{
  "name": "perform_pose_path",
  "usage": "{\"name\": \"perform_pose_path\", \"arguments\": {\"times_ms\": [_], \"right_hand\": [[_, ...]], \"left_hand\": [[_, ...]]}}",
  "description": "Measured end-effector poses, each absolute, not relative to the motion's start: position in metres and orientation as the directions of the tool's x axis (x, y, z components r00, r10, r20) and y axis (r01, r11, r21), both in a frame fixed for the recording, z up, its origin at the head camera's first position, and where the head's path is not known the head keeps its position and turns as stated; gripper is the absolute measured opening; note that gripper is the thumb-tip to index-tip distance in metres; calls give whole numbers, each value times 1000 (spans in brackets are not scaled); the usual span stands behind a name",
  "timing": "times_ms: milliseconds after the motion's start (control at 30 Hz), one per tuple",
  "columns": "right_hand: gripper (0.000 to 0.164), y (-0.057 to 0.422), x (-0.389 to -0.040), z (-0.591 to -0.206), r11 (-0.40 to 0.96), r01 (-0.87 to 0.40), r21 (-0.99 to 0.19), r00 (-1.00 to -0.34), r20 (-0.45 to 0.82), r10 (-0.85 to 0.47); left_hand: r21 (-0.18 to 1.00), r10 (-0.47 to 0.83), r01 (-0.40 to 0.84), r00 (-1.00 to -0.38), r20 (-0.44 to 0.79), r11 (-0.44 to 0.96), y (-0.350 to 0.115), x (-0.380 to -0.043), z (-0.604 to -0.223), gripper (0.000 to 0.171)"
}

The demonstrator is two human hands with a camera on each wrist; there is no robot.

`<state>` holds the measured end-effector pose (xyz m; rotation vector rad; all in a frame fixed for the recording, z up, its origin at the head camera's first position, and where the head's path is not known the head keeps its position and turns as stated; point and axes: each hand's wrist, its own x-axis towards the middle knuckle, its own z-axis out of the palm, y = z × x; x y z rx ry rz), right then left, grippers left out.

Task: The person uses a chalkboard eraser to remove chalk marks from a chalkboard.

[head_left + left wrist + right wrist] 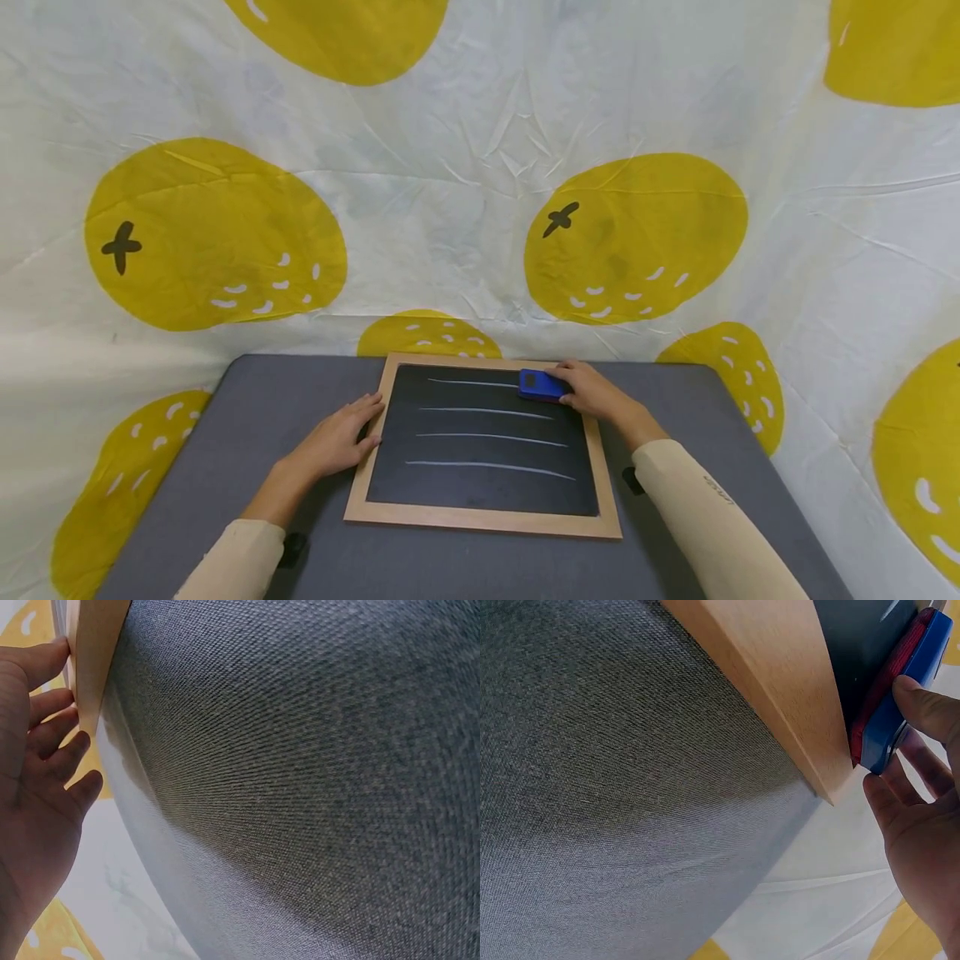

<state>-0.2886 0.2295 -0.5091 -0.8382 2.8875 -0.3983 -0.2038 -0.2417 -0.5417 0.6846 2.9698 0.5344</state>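
Note:
A wood-framed chalkboard [487, 492] lies on the grey table, with several white chalk lines drawn across it. At its upper right, my right hand [592, 392] grips a blue board eraser [538, 384] against the black surface, over the right end of the top line. In the right wrist view the eraser [900, 697] shows a red felt underside, and thumb and fingers pinch its sides. My left hand [337, 437] rests at the left side of the frame, fingers extended. The left wrist view shows those fingertips [64, 697] against the frame's wooden edge [97, 660].
The grey cloth-covered table [300, 375] has rounded far corners. Directly behind it hangs a white curtain [435, 242] printed with yellow fruit shapes. Beige sleeves [697, 508] cover both forearms, with a dark strap piece [632, 481] under the right one.

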Motion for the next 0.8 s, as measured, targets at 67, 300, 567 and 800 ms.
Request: {"name": "perform_pose_path", "arguments": {"times_ms": [67, 300, 567, 800], "right_hand": [[52, 228, -289, -508, 809, -517, -279, -837, -34, -547], [54, 221, -293, -506, 808, -512, -293, -835, -51, -548], [55, 196, -298, -502, 808, -519, -279, -831, -55, -553], [55, 172, -299, -503, 810, -509, -291, -830, -83, -552]], "left_hand": [[340, 431, 415, -902, 30, 844, -241, -204, -541, 63], [336, 436, 418, -900, 26, 844, -239, -205, -538, 62], [345, 431, 412, -902, 23, 843, -239, -206, -535, 62], [336, 432, 411, -902, 11, 848, -237, -207, -537, 62]]}}
